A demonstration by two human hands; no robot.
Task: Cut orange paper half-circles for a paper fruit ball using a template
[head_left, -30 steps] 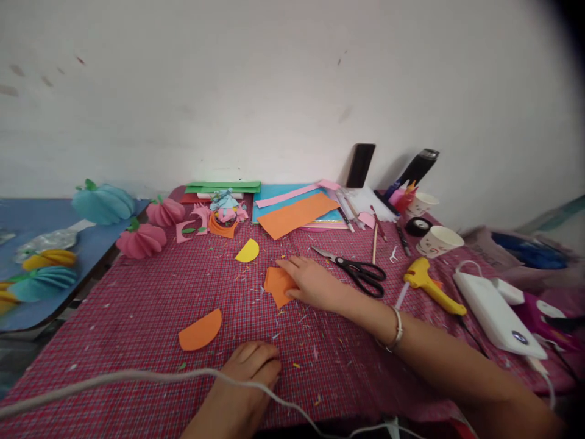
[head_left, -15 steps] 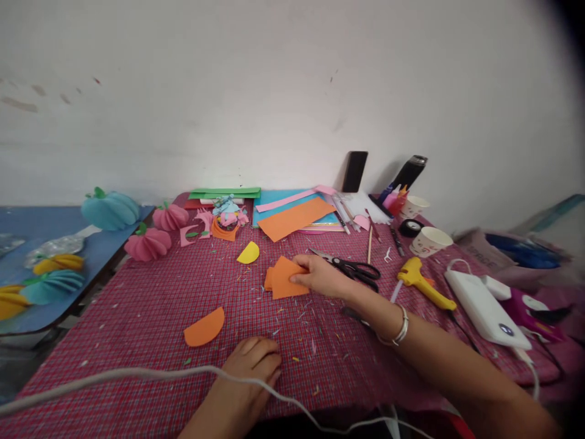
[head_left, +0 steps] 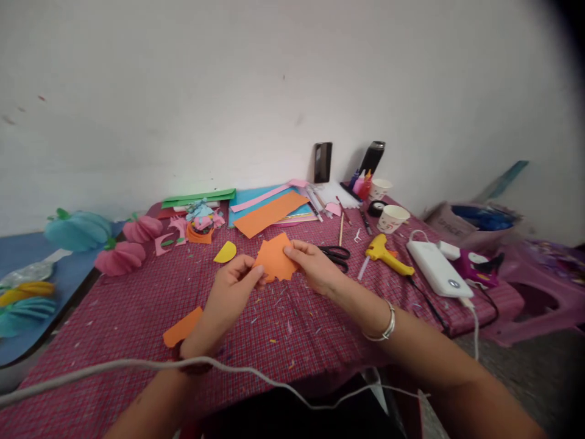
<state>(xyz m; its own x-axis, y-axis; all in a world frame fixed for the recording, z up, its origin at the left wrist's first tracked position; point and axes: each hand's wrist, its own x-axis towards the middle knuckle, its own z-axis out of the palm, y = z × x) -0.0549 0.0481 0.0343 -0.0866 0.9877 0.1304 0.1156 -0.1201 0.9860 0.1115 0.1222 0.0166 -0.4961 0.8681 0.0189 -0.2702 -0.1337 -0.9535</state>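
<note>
Several orange paper pieces [head_left: 276, 257], overlapping in a loose stack, are held up over the table between my two hands. My left hand [head_left: 235, 283] pinches their left edge, and my right hand [head_left: 311, 262] grips the upper right side between thumb and fingers. A folded-looking orange half-round paper [head_left: 183, 327] lies at the left, partly hidden by my left forearm. Beyond my left hand rests a yellow half-round paper [head_left: 225, 252]. Black-handled scissors [head_left: 336, 256] lie just behind my right hand, their blades hidden.
A yellow glue gun [head_left: 388, 256], a white power bank [head_left: 439, 268] and paper cups [head_left: 393, 217] stand at the right. Coloured paper sheets [head_left: 269, 213] lie at the back; pink paper pumpkins [head_left: 119, 257] sit at the left. A white cable [head_left: 247, 373] crosses in front.
My left hand has risen from the table's front and taken hold of the orange papers. My right hand has lifted them off the cloth. The view has shifted right.
</note>
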